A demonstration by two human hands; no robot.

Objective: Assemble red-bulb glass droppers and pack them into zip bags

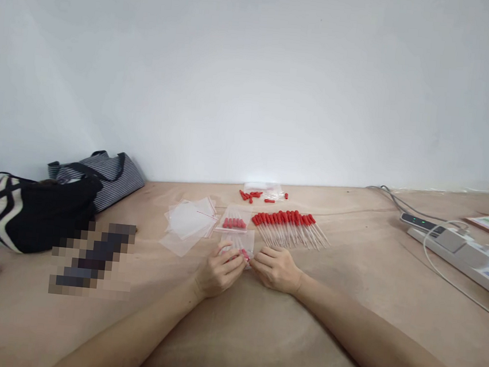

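My left hand (221, 272) is closed on the near edge of a small clear zip bag (244, 239) with red-tipped white sticks inside. My right hand (278, 270), fingers pinched together, meets the same bag at its right corner by a bit of red. Fingers hide much of the bag's near end. Just beyond it lies another clear bag (235, 215) holding a row of red-tipped sticks. To the right, several white sticks with red tips (293, 218) lie fanned in a row. Flat clear bags (189, 220) with red seal lines are spread in a pile on the left.
Loose red caps (249, 195) and a clear plastic bag (265, 189) lie near the wall. A striped bag (118, 186) and a black-and-white bag (46, 216) stand left, near a blurred dark object (99, 256). A power strip (466, 257) with cables is at right.
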